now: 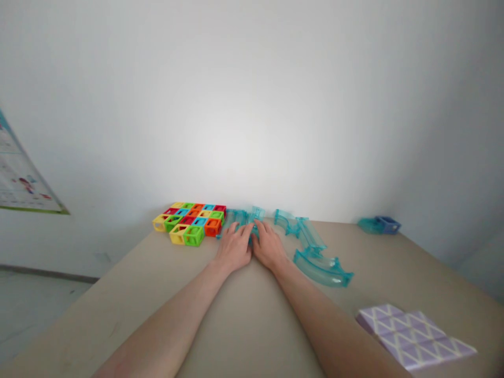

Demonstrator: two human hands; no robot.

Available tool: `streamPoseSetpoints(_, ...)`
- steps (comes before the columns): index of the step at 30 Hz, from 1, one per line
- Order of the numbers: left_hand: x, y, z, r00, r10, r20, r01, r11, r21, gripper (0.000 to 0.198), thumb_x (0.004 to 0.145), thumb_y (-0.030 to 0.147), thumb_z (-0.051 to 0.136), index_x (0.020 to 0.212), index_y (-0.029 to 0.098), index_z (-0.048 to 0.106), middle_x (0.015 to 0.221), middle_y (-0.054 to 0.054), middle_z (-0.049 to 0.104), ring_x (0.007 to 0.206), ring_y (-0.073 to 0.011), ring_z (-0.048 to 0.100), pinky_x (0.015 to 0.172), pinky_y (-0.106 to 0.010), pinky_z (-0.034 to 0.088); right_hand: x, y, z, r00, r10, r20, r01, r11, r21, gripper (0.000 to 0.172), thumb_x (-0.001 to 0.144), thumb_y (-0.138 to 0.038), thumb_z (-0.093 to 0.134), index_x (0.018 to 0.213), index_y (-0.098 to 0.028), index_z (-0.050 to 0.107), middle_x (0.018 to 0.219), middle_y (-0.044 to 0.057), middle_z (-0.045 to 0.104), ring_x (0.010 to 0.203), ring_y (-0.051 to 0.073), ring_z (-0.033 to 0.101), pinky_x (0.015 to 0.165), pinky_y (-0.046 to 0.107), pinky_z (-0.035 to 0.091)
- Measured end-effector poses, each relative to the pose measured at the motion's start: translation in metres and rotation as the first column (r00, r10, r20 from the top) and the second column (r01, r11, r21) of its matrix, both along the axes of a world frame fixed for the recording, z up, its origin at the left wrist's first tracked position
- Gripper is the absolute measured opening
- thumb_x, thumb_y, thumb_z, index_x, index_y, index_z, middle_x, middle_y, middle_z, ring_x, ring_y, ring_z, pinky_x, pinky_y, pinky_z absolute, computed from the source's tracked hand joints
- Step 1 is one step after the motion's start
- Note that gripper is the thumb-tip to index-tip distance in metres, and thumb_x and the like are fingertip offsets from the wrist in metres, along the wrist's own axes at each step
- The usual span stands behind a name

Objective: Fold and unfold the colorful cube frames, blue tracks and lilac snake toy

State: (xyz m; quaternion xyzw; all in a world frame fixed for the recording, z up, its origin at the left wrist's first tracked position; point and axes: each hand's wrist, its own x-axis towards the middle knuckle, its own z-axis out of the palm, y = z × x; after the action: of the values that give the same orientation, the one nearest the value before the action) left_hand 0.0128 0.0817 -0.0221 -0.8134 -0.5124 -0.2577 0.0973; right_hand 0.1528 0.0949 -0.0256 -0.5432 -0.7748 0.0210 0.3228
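My left hand (235, 248) and my right hand (268, 244) meet near the back of the table, their fingertips almost touching. Both have bent fingers closed on a see-through teal track piece (258, 212), mostly covered by the hands. To the left, beside my left fingers, lie more teal track pieces (235, 215). On the right of my right hand a straight teal track piece (311, 233) lies between a small curved piece (286, 221) and a larger curved track piece (323, 269). How the pieces under my fingers join is hidden.
Colourful open cube blocks (192, 220) stand packed together at the back left. A blue cube (388, 224) with a teal piece (370, 226) sits at the back right. Purple patterned folded panels (413, 336) lie front right. A white wall (252, 105) borders the table (236, 325).
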Motion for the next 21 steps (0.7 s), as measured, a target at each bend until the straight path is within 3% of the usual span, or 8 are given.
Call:
streamPoseSetpoints(9, -0.004, 0.007, -0.004, 1.0, -0.007, 0.009, 0.007, 0.999, 0.037, 0.053, 0.076, 0.013, 0.051, 0.128, 0.017, 0.051, 0.111, -0.015, 0.069, 0.135, -0.0359, 0.035, 0.099, -0.055, 0.038, 0.005, 0.003, 0.0, 0.998, -0.053, -0.046, 0.052, 0.998, -0.025, 0.043, 0.088, -0.017, 0.044, 0.131, -0.016, 0.05, 0.126, 0.01, 0.062, 0.112, 0.02, 0.06, 0.097, 0.029, 0.041)
streamPoseSetpoints(15, -0.007, 0.011, -0.009, 0.995, -0.025, 0.094, 0.023, 1.0, 0.02, 0.05, 0.076, 0.013, 0.054, 0.125, 0.016, 0.051, 0.105, -0.01, 0.072, 0.139, -0.0349, 0.029, 0.104, -0.056, 0.035, 0.01, 0.011, -0.006, 0.972, -0.218, -0.088, 0.211, 0.974, -0.08, 0.043, 0.086, -0.02, 0.048, 0.127, -0.01, 0.052, 0.092, 0.012, 0.072, 0.089, 0.024, 0.067, 0.082, 0.033, 0.048)
streamPoseSetpoints(18, -0.01, 0.012, -0.009, 0.984, -0.066, 0.163, 0.058, 0.997, 0.055, 0.044, 0.077, 0.012, 0.054, 0.121, 0.016, 0.054, 0.104, -0.008, 0.073, 0.137, -0.0316, 0.032, 0.107, -0.052, 0.036, 0.012, 0.007, -0.002, 0.959, -0.27, -0.088, 0.268, 0.963, -0.037, 0.041, 0.083, -0.016, 0.049, 0.123, -0.013, 0.057, 0.098, 0.014, 0.068, 0.098, 0.026, 0.062, 0.087, 0.035, 0.045)
streamPoseSetpoints(21, -0.014, 0.012, -0.005, 0.965, -0.067, 0.252, 0.036, 0.991, 0.127, 0.034, 0.081, 0.011, 0.051, 0.113, 0.017, 0.059, 0.093, -0.006, 0.074, 0.127, -0.0283, 0.044, 0.103, -0.046, 0.041, 0.012, 0.002, 0.002, 0.926, -0.363, -0.1, 0.368, 0.929, 0.038, 0.047, 0.081, -0.012, 0.046, 0.127, -0.011, 0.053, 0.117, 0.021, 0.058, 0.113, 0.032, 0.051, 0.093, 0.044, 0.039)
